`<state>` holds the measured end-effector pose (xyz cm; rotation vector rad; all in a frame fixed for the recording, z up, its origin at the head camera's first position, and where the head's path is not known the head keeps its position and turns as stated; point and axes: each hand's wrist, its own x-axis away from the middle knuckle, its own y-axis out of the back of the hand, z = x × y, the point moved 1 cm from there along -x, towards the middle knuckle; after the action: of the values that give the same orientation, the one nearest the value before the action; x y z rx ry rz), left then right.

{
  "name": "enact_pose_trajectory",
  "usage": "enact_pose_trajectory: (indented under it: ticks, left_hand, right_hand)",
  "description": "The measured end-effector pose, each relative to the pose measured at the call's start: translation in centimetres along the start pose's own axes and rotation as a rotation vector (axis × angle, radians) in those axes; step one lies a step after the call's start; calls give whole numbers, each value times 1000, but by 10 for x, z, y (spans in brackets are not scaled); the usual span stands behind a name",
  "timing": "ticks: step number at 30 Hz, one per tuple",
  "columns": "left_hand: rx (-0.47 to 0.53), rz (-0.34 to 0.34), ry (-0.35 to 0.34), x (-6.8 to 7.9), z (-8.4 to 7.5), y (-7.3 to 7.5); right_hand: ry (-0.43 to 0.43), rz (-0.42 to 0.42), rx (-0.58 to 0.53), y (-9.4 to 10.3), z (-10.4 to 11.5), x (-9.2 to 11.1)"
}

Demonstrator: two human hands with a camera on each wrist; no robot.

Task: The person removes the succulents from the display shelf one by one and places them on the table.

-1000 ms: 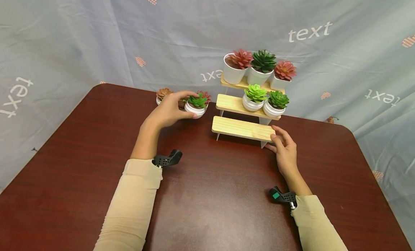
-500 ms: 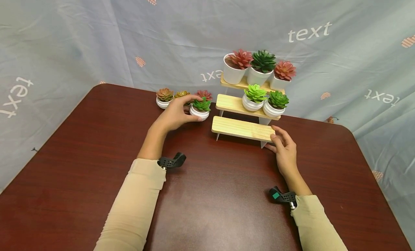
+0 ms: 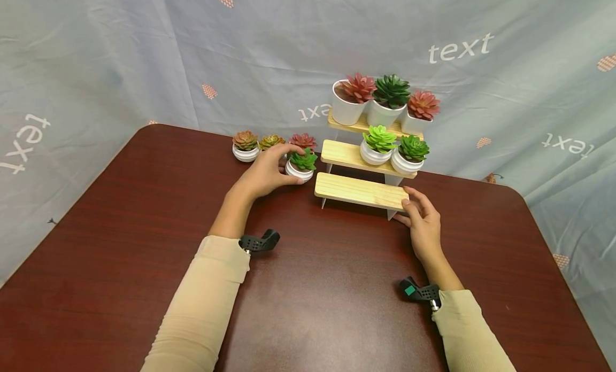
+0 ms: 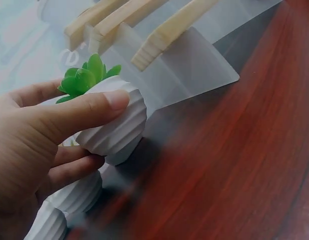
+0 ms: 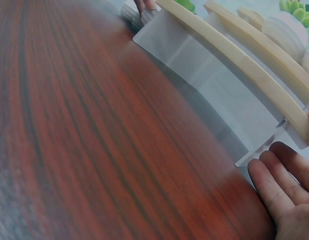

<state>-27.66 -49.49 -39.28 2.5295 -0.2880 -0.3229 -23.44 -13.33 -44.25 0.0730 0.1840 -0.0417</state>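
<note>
My left hand (image 3: 264, 171) grips a small potted succulent (image 3: 302, 161), bright green in a white ribbed pot. In the left wrist view the thumb presses the side of the pot (image 4: 117, 117) and other fingers curl behind it. Whether its base touches the table I cannot tell. Just right of it stands a three-tier plant stand (image 3: 358, 190) with pale wooden shelves and translucent supports. My right hand (image 3: 423, 222) holds the right end of its lowest shelf, fingertips on top and other fingers below, beside the support (image 5: 262, 147). That shelf carries no pot.
Behind my left hand are an orange-brown succulent (image 3: 246, 142), a yellowish one (image 3: 271, 141) and a red one (image 3: 303, 141). Two green succulents (image 3: 409, 153) occupy the middle shelf; three larger pots (image 3: 385, 113) line the top. A grey curtain (image 3: 269, 56) hangs behind the brown table (image 3: 308, 286).
My left hand has carried the green succulent rightward and toward me, uncovering the yellowish plant behind. The right hand and the stand have stayed in place.
</note>
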Motion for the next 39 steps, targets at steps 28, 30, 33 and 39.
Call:
enact_pose_trajectory:
  ticks: [28, 30, 33, 39]
  left_hand:
    - [-34, 38, 8, 3, 12, -3]
    - [17, 56, 20, 4, 12, -2]
    - [50, 69, 46, 5, 13, 0]
    - [45, 94, 66, 5, 13, 4]
  right_hand:
    - [-5, -2, 1, -1, 1, 1]
    - [-8, -4, 0, -1, 1, 1]
    - [-10, -7, -4, -1, 1, 1]
    - [-7, -4, -3, -1, 1, 2]
